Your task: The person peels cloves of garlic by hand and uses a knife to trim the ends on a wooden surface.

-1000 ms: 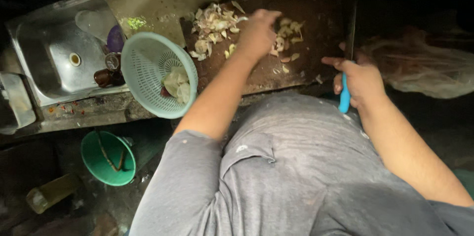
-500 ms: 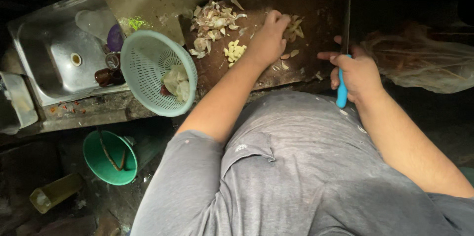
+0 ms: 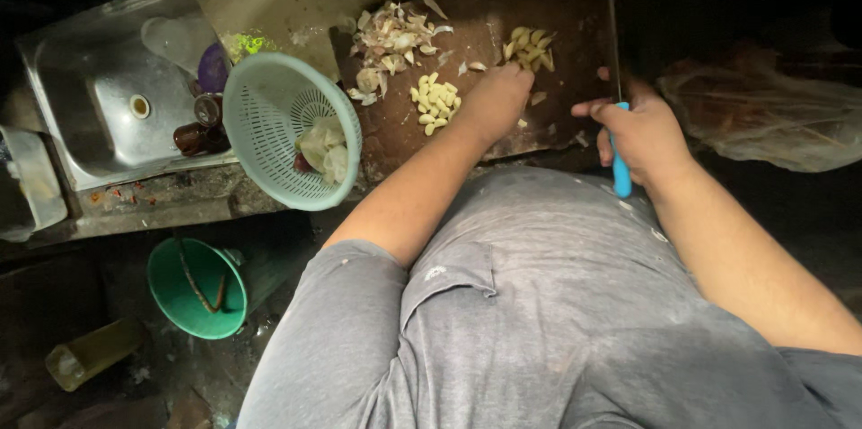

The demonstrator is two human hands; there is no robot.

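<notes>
My left hand (image 3: 496, 98) rests on a dark wooden board (image 3: 489, 11), fingers closed beside a small heap of peeled garlic cloves (image 3: 435, 103). A second heap of cloves (image 3: 531, 46) lies just beyond the fingers. Papery garlic skins (image 3: 392, 44) are piled at the board's far left. My right hand (image 3: 637, 130) grips a knife with a blue handle (image 3: 620, 168); its long dark blade (image 3: 613, 34) stands on edge over the board's right side.
A pale green colander (image 3: 269, 114) with peels hangs over the counter edge left of the board. A steel sink (image 3: 108, 97) holds brown jars. A green bucket (image 3: 193, 290) stands on the floor. A plastic bag (image 3: 772, 110) lies at the right.
My left hand has slid back toward me across the board, leaving the cloves in two separate heaps. My right hand with the knife has shifted slightly left.
</notes>
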